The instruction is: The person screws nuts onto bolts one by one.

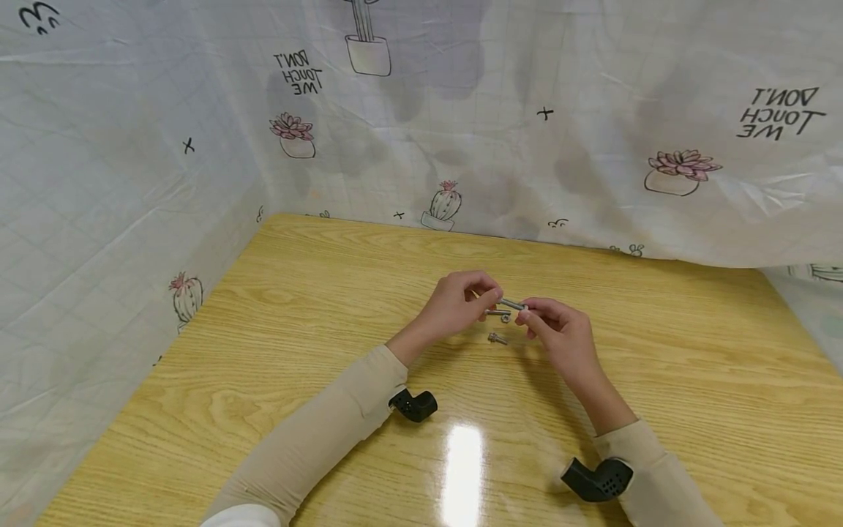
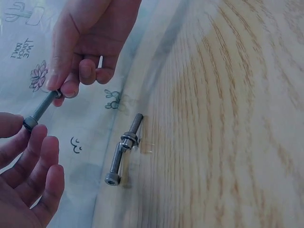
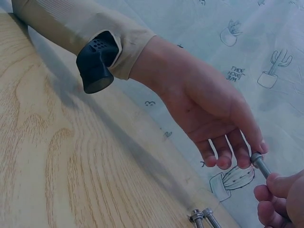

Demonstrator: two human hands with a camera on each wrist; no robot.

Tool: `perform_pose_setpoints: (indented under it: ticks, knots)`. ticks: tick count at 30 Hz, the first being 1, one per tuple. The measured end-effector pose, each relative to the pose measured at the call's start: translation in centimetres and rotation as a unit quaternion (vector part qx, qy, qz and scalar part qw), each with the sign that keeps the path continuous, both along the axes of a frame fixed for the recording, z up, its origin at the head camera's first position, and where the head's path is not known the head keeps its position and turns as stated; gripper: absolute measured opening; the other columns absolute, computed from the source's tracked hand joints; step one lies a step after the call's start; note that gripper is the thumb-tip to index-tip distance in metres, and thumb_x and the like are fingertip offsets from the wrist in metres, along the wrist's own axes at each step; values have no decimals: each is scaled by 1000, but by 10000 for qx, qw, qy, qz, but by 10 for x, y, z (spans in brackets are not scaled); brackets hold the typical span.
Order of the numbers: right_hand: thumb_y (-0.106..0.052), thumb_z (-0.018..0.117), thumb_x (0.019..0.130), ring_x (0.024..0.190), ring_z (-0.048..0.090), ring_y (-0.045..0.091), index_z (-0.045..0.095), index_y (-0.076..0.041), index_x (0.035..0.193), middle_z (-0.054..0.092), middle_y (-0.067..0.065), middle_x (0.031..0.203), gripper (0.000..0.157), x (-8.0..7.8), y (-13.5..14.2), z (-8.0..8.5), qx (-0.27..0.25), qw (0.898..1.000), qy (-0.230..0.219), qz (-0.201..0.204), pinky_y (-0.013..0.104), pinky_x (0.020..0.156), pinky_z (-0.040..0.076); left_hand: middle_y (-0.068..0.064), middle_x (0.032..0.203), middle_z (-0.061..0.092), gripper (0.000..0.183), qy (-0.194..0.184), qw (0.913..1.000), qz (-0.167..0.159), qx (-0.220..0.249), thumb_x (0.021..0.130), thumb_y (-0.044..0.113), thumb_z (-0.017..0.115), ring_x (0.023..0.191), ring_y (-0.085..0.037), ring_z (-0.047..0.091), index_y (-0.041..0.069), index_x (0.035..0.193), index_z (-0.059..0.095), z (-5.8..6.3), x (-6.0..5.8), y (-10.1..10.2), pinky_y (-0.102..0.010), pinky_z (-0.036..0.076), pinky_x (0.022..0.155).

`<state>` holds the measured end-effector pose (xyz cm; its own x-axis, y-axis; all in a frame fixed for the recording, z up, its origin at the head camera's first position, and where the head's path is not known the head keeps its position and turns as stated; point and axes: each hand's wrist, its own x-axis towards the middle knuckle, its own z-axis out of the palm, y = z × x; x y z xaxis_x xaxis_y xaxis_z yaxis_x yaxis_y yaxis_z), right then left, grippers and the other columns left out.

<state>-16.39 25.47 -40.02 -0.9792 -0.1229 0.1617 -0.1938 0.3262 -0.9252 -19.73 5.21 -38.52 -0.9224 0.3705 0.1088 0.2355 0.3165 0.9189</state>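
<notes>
A metal socket-head bolt is held in the air between both hands. My left hand pinches its head end between thumb and fingertips. At the threaded end, my right hand pinches with thumb and forefinger. In the left wrist view, a small dark ring like a nut shows at the right fingertips, partly hidden by them. Below the hands, a second bolt lies on the wooden table. Close to it lies a bolt with a ring-shaped nut near its head.
A small nut-like piece shows beside the lying bolt. A pale printed curtain hangs along the table's back and left side. Black wrist cameras sit on the left sleeve and the right sleeve.
</notes>
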Motion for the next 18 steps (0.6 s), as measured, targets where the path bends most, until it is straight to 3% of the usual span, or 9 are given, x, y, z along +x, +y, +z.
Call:
perform_pose_setpoints:
  ticks: [4, 11, 13, 18]
  knots:
    - [-14, 62, 95, 69, 61, 13, 68, 3, 110, 69, -13, 83, 23, 2, -1, -1, 5, 10000, 22, 1, 24, 66, 54, -4, 94, 69, 14, 85, 9999, -53, -40, 97, 24, 60, 76, -30, 68, 14, 102, 68, -1, 1, -1, -27, 51, 59]
    - [-15, 62, 95, 70, 61, 14, 68, 2, 109, 69, -10, 83, 23, 4, -3, -3, 74, 9999, 7, -68, 24, 66, 53, -1, 109, 66, 12, 260, 9993, -264, -15, 94, 14, 63, 78, -11, 65, 15, 106, 67, -1, 4, -4, -23, 52, 62]
    - [-16, 61, 95, 70, 61, 14, 67, 2, 109, 68, -12, 83, 23, 5, -3, -4, 107, 9999, 26, -81, 25, 66, 54, -1, 110, 65, 14, 184, 9994, -294, 39, 95, 15, 62, 80, -13, 66, 15, 108, 65, -1, 5, -4, -24, 53, 63]
    - [-17, 61, 96, 69, 61, 14, 67, 2, 110, 68, -16, 82, 24, 6, -4, -5, 150, 9998, 66, -97, 25, 66, 54, -4, 103, 65, 18, -229, 9991, -337, 126, 98, 27, 57, 83, -31, 68, 14, 111, 63, -2, 6, -5, -37, 57, 68]
